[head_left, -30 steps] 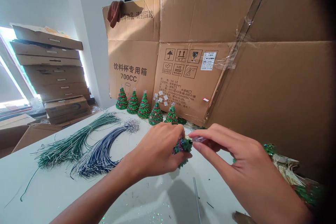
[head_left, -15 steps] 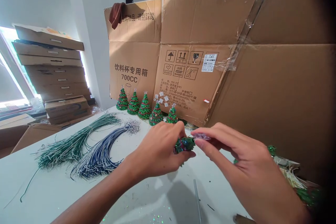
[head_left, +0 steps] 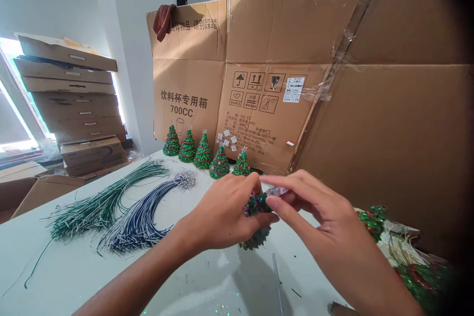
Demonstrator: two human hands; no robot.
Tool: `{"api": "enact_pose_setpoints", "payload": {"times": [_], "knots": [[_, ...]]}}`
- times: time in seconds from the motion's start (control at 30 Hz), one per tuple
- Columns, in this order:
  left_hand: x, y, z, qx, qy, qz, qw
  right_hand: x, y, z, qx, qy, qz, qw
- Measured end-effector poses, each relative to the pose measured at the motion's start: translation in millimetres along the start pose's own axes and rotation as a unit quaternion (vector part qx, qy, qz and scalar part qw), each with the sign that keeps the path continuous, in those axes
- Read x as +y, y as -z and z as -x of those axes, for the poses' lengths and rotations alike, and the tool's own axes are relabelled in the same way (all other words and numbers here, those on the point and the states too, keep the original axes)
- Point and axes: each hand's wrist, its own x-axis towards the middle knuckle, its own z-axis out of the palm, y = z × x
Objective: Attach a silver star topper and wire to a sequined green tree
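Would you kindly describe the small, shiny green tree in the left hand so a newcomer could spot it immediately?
Start at the big brown cardboard sheet, then look down toward the white table. Above it, the bare left hand grips the small, shiny green tree; unlike the red-garlanded green trees standing behind, it is held.

Tree (head_left: 256,205) in left fingers (head_left: 255,183); tree row (head_left: 203,152) behind, cord bundles (head_left: 138,217) left.

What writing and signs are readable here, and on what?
All on cardboard:
"饮料杯专用箱"
"700CC"
"物品 请别踩踏", start hidden by cloth
"向上"
"5层"
Signs: umbrella, arrows, glass, thermometer
White label, most fine print: too small.
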Motion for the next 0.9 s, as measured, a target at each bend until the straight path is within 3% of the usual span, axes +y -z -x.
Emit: {"api": "enact_pose_setpoints", "payload": {"times": [0.1,0.17,0.23,0.33,0.43,0.53,0.67,0.9], "knots": [[-7.1,-0.8,-3.4,0.047,0.067,0.109,0.991,6.2,1.5,-1.7,0.063,-0.042,-0.064,0.995],[-11.3,-0.6,-8.1,0.095,0.109,0.261,0.954,11.4,6.0,-3.1,0.102,-0.066,-0.101,0.987],[-13.3,2.0,-13.5,0.160,0.154,0.407,0.886,16.6,11.0,-4.2,0.101,-0.091,-0.107,0.985],[-11.8,13.3,-19.3,0.240,0.234,0.557,0.760,21.5,15.0,-4.8,0.053,-0.115,-0.105,0.986],[-9.8,29.7,-20.1,0.242,0.291,0.664,0.645,20.0,13.9,-4.6,0.015,-0.115,-0.120,0.986],[-12.0,41.2,-18.2,0.245,0.297,0.720,0.577,12.2,11.2,-2.7,-0.019,-0.108,-0.108,0.988],[-16.5,43.5,-16.7,0.265,0.259,0.759,0.536,-5.4,7.2,2.4,-0.089,-0.078,-0.080,0.990],[-12.5,40.5,-17.1,0.261,0.259,0.760,0.536,-22.4,-8.6,9.0,-0.094,-0.024,-0.124,0.988]]}}
